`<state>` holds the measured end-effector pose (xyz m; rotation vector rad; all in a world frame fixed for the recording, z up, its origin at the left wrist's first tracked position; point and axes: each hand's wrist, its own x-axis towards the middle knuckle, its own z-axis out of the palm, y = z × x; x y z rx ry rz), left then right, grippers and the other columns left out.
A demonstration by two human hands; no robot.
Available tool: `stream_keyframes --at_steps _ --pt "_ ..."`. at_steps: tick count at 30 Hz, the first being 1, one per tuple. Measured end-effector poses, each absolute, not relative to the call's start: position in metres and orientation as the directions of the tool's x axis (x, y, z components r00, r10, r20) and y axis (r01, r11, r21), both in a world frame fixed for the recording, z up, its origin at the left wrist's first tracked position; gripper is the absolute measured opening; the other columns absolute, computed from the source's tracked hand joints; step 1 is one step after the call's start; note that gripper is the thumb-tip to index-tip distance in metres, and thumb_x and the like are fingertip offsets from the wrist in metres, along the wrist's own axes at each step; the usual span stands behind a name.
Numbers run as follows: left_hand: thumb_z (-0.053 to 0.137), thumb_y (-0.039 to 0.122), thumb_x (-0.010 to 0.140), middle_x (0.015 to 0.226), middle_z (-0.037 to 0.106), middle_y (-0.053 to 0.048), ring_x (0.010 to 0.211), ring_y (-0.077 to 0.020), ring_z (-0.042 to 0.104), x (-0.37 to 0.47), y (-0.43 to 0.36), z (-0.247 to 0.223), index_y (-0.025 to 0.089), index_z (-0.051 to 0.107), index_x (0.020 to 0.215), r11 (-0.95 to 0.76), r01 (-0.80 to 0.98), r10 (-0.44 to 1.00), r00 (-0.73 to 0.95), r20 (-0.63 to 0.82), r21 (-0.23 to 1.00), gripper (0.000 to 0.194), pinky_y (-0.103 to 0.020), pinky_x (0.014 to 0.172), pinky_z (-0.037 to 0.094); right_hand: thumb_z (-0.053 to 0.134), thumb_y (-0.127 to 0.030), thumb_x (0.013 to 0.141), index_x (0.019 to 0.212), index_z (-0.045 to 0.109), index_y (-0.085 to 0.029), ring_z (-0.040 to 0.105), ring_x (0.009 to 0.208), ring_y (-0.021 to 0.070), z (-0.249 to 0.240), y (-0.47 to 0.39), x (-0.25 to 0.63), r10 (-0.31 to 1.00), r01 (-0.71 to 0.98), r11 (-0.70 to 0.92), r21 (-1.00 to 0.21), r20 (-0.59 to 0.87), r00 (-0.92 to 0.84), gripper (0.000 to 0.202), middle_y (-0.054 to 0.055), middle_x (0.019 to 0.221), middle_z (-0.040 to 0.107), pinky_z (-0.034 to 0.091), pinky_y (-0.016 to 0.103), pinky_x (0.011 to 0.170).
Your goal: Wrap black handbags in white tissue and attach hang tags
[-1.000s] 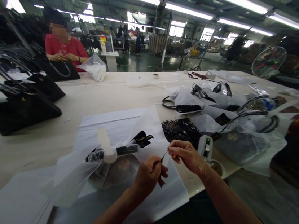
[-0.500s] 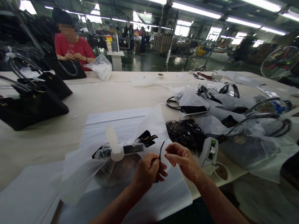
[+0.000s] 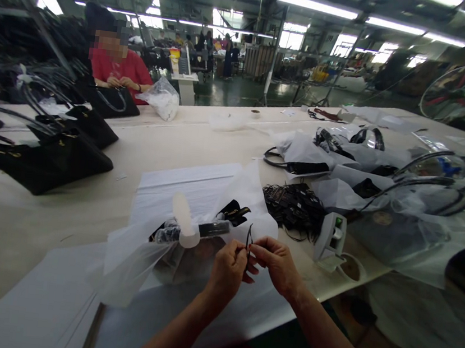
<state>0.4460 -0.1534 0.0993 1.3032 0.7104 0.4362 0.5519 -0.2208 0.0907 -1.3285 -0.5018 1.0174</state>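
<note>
Between my two hands a thin black cord point(image 3: 249, 233) stands up in a narrow loop. My left hand point(image 3: 229, 267) is closed on its lower part. The fingertips of my right hand point(image 3: 279, 261) pinch the same cord from the right side. To the left of my hands lies a bag point(image 3: 190, 259) partly wrapped in white tissue point(image 3: 134, 266), with a pale paper strip point(image 3: 181, 216) round its handle. A pile of black corded tags point(image 3: 294, 204) sits beyond my right hand.
A tape dispenser point(image 3: 332, 237) stands right of the tags. Wrapped bags point(image 3: 398, 234) cover the right side of the table point(image 3: 193, 146). Black bags point(image 3: 54, 160) stand at the left. Across the table, a person in red point(image 3: 120, 70) handles another black bag.
My right hand has come in to the left, and its fingers have closed on the cord. The whole view has shifted slightly.
</note>
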Motion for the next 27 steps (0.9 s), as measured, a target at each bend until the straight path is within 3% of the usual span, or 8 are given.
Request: stream_keyframes --at_steps 4,8,11,14,17,21,24,27 --pt "0.044 0.033 0.078 0.072 0.061 -0.004 0.06 -0.0164 0.062 0.441 -0.148 0.093 0.016 0.05 0.077 0.173 0.122 0.702 0.681 -0.209 0.977 0.018 -0.026 0.046 0.051 0.071 -0.038 0.067 0.068 0.058 -0.017 0.049 0.058 0.0101 0.089 -0.221 0.55 0.807 -0.228 -0.045 -0.973 -0.169 0.566 0.024 -0.002 0.063 0.059 0.039 0.024 0.057" --pt "0.044 0.024 0.079 0.086 0.06 -0.007 0.079 -0.0168 0.06 0.43 -0.144 0.085 0.017 0.056 0.079 -0.102 0.097 0.767 0.642 0.016 0.99 0.014 -0.027 0.062 0.052 0.061 -0.043 0.077 0.079 0.054 -0.02 0.059 0.084 0.0164 0.087 -0.222 0.538 0.785 -0.19 0.013 -0.982 -0.108 0.61 0.024 0.003 0.086 0.066 0.043 0.032 0.084" --pt "0.044 0.017 0.079 0.092 0.056 -0.008 0.081 -0.0158 0.056 0.416 -0.151 0.079 0.017 0.057 0.075 -0.339 0.086 0.755 0.62 0.216 0.937 0.014 -0.027 0.068 0.05 0.057 -0.049 0.079 0.084 0.049 -0.022 0.059 0.07 0.0158 0.08 -0.219 0.522 0.748 -0.187 -0.001 -0.982 -0.125 0.651 0.029 0.0 0.071 0.064 0.046 0.033 0.077" --pt "0.045 0.013 0.082 0.091 0.055 -0.008 0.082 -0.015 0.057 0.397 -0.161 0.077 0.018 0.059 0.078 -0.515 0.091 0.662 0.674 0.328 0.852 0.016 -0.026 0.072 0.05 0.059 -0.054 0.075 0.084 0.045 -0.022 0.051 0.053 0.013 0.069 -0.215 0.503 0.703 -0.186 -0.044 -0.982 -0.163 0.693 0.036 -0.003 0.059 0.056 0.045 0.028 0.055" --pt "0.049 0.015 0.082 0.096 0.056 -0.009 0.086 -0.0167 0.057 0.372 -0.159 0.079 0.018 0.059 0.085 -0.706 0.174 0.609 0.645 0.462 0.687 0.011 -0.028 0.075 0.049 0.056 -0.057 0.075 0.085 0.043 -0.023 0.037 0.04 0.0091 0.057 -0.211 0.486 0.74 -0.199 -0.102 -0.975 -0.208 0.64 0.038 -0.008 0.049 0.044 0.032 0.022 0.038" --pt "0.053 0.016 0.082 0.106 0.058 -0.014 0.105 -0.0268 0.051 0.335 -0.122 0.079 0.014 0.056 0.096 -0.798 0.534 0.557 0.48 0.678 0.279 0.015 -0.042 0.091 0.041 0.053 -0.055 0.078 0.084 0.041 -0.023 0.028 0.038 0.0068 0.052 -0.203 0.47 0.813 -0.207 -0.102 -0.973 -0.202 0.546 0.035 -0.011 0.046 0.034 0.024 0.02 0.035" --pt "0.051 0.019 0.083 0.113 0.057 -0.019 0.112 -0.0315 0.048 0.317 -0.093 0.068 0.01 0.053 0.11 -0.713 0.699 0.568 0.523 0.636 0.062 0.028 -0.048 0.095 0.034 0.055 -0.055 0.076 0.082 0.04 -0.023 0.025 0.037 0.0061 0.058 -0.189 0.461 0.849 -0.234 -0.08 -0.969 -0.189 0.493 0.036 -0.012 0.045 0.03 0.022 0.018 0.034" --pt "0.045 0.011 0.084 0.106 0.062 -0.014 0.105 -0.0265 0.054 0.311 -0.082 0.048 0.012 0.054 0.112 -0.718 0.694 0.577 0.635 0.514 -0.052 0.029 -0.043 0.091 0.035 0.057 -0.054 0.074 0.08 0.043 -0.022 0.032 0.038 0.0062 0.065 -0.169 0.454 0.862 -0.229 -0.065 -0.971 -0.171 0.477 0.036 -0.008 0.049 0.042 0.025 0.019 0.035"
